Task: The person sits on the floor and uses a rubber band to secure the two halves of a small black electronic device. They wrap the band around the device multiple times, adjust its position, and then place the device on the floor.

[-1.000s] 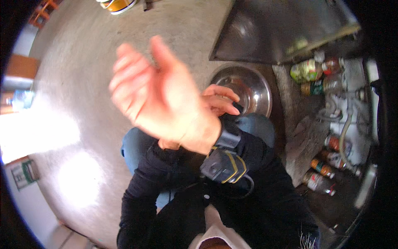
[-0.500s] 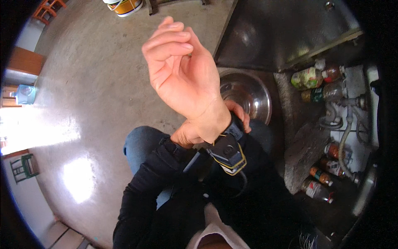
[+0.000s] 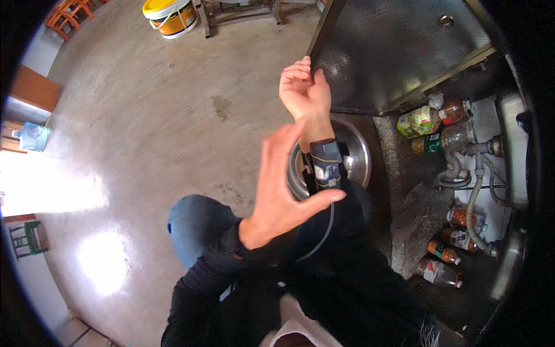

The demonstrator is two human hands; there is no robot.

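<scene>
My left hand [image 3: 274,194] is held up over my lap, thumb and fingers spread apart with nothing between them; its fingers are slightly blurred. Beyond it my right hand [image 3: 304,93] is raised palm up, its fingers loosely curled, its thumb apart and no object in it. Strapped round my right wrist is a black device [image 3: 325,159] with yellow edging. A thin cable [image 3: 329,222] runs from it toward my body. The left hand's fingers are close to the device, apart from it as far as I can see. A shiny metal basin [image 3: 361,147] stands below, partly hidden by my right arm.
An open dark metal cabinet door [image 3: 399,52] stands at the far right. Inside the cabinet are several bottles [image 3: 419,121] and grey drain hoses [image 3: 477,191]. A yellow-lidded bucket [image 3: 173,20] stands on the concrete floor [image 3: 144,121]; a green stool [image 3: 28,239] is at the left.
My left hand has let go of my right wrist by the device and opened in front of it. The right hand has moved away from me, slightly right, toward the cabinet door.
</scene>
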